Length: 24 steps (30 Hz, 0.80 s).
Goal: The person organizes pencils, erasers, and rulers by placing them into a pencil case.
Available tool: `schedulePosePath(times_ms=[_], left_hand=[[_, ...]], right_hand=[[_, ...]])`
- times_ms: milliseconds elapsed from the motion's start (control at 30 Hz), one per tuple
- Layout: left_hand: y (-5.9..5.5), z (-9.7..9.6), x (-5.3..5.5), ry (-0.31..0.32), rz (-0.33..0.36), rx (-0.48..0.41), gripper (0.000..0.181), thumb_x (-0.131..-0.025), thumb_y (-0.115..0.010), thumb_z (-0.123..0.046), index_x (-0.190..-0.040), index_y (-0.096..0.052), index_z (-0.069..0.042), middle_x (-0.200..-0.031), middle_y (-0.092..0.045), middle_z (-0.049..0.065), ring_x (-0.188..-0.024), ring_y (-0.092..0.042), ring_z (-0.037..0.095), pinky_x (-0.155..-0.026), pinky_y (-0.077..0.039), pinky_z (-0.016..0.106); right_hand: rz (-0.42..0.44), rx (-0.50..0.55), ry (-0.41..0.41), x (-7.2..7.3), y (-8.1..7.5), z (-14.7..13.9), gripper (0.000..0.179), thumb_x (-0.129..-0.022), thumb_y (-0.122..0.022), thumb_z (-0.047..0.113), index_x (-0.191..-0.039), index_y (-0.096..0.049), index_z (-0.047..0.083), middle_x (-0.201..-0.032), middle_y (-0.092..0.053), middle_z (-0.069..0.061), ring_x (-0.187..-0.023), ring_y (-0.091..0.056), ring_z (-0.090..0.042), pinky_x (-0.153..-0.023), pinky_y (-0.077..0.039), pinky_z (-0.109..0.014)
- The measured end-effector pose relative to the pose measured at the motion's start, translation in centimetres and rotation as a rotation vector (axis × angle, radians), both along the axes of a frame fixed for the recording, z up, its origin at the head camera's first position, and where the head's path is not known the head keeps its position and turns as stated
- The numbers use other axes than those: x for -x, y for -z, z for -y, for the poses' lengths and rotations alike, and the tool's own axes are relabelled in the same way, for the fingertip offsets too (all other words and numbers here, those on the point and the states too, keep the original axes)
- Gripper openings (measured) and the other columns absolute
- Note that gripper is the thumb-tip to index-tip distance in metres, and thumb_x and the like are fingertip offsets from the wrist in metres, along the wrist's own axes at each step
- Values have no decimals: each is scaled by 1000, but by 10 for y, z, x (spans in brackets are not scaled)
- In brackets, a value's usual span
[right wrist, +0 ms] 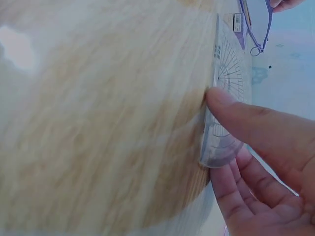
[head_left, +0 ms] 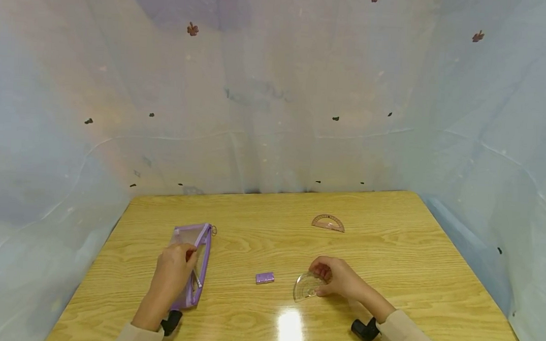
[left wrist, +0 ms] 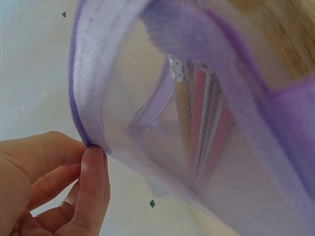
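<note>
My left hand [head_left: 174,265] pinches the zipper edge of a purple mesh pencil case [head_left: 203,274] between thumb and fingers, holding its mouth apart. Inside the case, several pencils [left wrist: 184,118] show in the left wrist view, one with a metal eraser band. On the right, my right hand [head_left: 339,279] grips a clear plastic protractor [head_left: 303,289], thumb on one face and fingers behind it. Seen from the right wrist, the protractor [right wrist: 227,69] is held close over the wooden table. A small purple eraser [head_left: 264,278] lies between the two hands.
A pinkish protractor [head_left: 328,223] lies flat toward the back right of the wooden table [head_left: 262,216]. Pale patterned cloth [head_left: 276,89] hangs behind the table and along both sides. Black wrist mounts [head_left: 364,329] sit below each hand.
</note>
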<state>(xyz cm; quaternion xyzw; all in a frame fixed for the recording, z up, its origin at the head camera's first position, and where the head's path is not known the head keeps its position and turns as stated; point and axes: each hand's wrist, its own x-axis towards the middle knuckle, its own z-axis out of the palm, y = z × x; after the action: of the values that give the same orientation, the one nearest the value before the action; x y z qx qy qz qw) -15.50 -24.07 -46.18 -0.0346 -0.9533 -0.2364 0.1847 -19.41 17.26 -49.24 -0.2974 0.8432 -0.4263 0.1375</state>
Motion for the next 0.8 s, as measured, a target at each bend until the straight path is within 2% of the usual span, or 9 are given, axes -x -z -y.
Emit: schedulePosePath(times_ms=[300, 567, 800], left_hand=[[1, 0, 0, 8, -41, 17, 8, -84, -74, 3, -89, -73, 9, -79, -67, 18, -69, -65, 27, -55, -54, 37], [1, 0, 0, 13, -55, 15, 8, -84, -74, 3, -89, -73, 9, -80, -68, 19, -71, -66, 29, -56, -54, 39], [1, 0, 0, 11, -47, 10, 9, -84, -74, 3, -90, -73, 9, -80, -68, 19, -70, -66, 28, -57, -54, 39]], right_hand=[[108, 103, -5, 4, 1, -4, 41, -73, -83, -8, -109, -65, -7, -93, -64, -14, -82, -58, -24, -70, -53, -30], [133, 128, -8, 6, 1, -5, 24, -84, -70, -13, -108, -66, -11, -94, -67, -19, -85, -63, -25, -72, -54, -25], [145, 125, -14, 9, 1, -5, 17, -94, -61, -7, -109, -67, -12, -95, -68, -20, -85, -65, -23, -71, -53, -24]])
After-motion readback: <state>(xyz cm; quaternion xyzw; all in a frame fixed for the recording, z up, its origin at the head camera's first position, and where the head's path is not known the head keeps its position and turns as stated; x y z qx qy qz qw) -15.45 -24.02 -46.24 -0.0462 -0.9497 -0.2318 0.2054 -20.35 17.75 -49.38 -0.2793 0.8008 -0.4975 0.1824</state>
